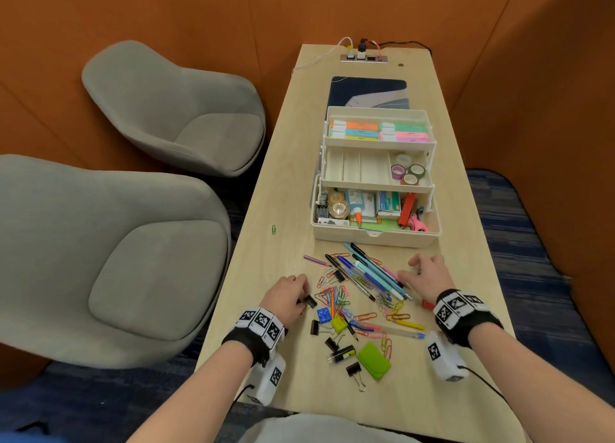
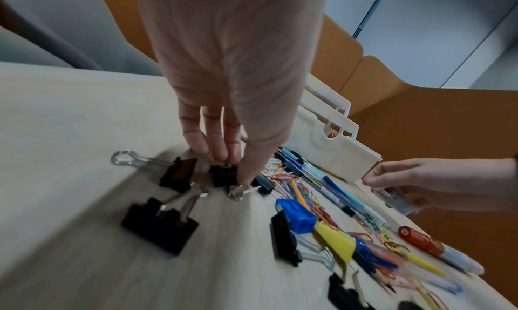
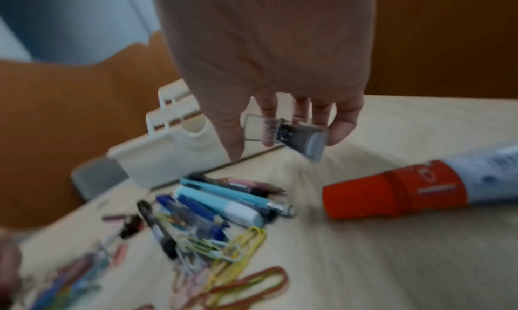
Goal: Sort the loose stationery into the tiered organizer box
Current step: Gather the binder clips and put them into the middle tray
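Note:
The cream tiered organizer box (image 1: 376,237) stands open mid-table, with highlighters on its top tier, tape rolls in the middle and glue and staples at the bottom. In front of it lie loose pens (image 1: 366,272), coloured paper clips (image 1: 336,296), black binder clips (image 1: 314,326), a blue sharpener (image 1: 323,314) and a green case (image 1: 373,361). My left hand (image 1: 304,296) pinches a small black binder clip (image 2: 224,175) that sits on the table. My right hand (image 1: 414,269), at the right of the pens, holds a small clear plastic case (image 3: 294,137) just above the table.
A red-capped glue stick (image 3: 392,195) lies under my right wrist. One green paper clip (image 1: 273,230) sits alone near the table's left edge. Two grey chairs (image 1: 139,276) stand to the left. A dark mat (image 1: 369,93) and a power strip (image 1: 364,58) lie behind the box.

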`<state>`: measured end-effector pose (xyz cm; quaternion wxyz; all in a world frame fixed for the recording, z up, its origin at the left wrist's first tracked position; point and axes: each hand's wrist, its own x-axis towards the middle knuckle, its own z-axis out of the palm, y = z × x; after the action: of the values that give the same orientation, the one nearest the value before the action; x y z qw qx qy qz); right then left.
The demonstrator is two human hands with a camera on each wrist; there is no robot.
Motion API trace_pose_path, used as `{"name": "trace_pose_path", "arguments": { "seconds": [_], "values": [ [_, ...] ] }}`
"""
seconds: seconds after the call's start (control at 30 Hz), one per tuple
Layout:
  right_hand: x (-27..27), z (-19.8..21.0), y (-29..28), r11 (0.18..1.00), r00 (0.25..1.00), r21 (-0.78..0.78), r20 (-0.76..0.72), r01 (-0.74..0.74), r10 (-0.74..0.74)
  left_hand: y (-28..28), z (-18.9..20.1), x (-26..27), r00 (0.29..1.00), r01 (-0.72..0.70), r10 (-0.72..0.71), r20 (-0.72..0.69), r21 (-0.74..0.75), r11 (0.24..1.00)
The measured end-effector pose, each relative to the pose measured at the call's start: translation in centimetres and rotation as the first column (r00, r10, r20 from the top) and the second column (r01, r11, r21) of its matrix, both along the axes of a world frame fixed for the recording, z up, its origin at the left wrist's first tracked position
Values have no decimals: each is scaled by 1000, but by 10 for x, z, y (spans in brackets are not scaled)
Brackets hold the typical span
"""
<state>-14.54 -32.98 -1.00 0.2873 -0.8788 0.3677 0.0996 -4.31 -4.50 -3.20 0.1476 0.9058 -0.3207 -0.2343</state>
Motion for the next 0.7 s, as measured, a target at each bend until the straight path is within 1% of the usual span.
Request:
{"name": "trace_pose_path", "arguments": {
  "seconds": [0.07,0.13,0.17,0.2,0.27,0.37,0.4,0.43,0.47,0.5,0.53,0.57,0.6,0.63,0.67,0.7],
  "values": [
    [6,-2,3,987,992,-147,-117,-70,53,2,2,2,999,-24,25,20,-57,998],
    [11,-5,6,972,986,-218,-162,-83,48,5,5,5,994,-99,104,37,-133,986],
    [13,-7,8,970,985,-230,-169,-79,40,6,7,7,988,-146,152,23,-173,974],
    [15,-10,8,970,985,-234,-169,-70,30,8,9,10,980,-197,198,-14,-211,957],
    [17,-14,9,973,987,-225,-160,-50,14,11,13,14,954,-296,267,-136,-291,910],
    [19,-11,12,981,987,-191,-159,-12,-19,16,16,16,886,-441,336,-320,-358,823],
    [19,-7,16,980,986,-201,-159,8,-41,18,16,17,848,-500,365,-383,-355,790],
    [19,-2,23,972,987,-236,-154,16,-54,19,16,17,792,-572,395,-466,-338,748],
    [19,3,33,956,990,-294,-133,-1,-39,21,16,18,714,-650,415,-564,-312,693],
    [19,8,47,934,995,-354,-93,-52,21,22,16,17,617,-726,417,-667,-278,629],
    [19,11,63,911,991,-391,-40,-134,129,23,17,17,518,-788,404,-754,-236,569],
    [19,12,82,889,963,-391,20,-239,268,23,18,16,421,-833,372,-827,-191,519],
    [19,11,102,862,911,-358,70,-358,407,24,19,16,341,-863,341,-876,-148,483],
    [21,8,119,825,846,-310,103,-473,524,24,20,17,280,-883,325,-903,-109,457],
    [23,3,134,779,784,-262,114,-570,611,24,20,17,259,-886,343,-903,-81,456],
    [28,-2,145,734,734,-232,106,-638,671,25,19,20,280,-879,396,-874,-68,472]
  ]
}}
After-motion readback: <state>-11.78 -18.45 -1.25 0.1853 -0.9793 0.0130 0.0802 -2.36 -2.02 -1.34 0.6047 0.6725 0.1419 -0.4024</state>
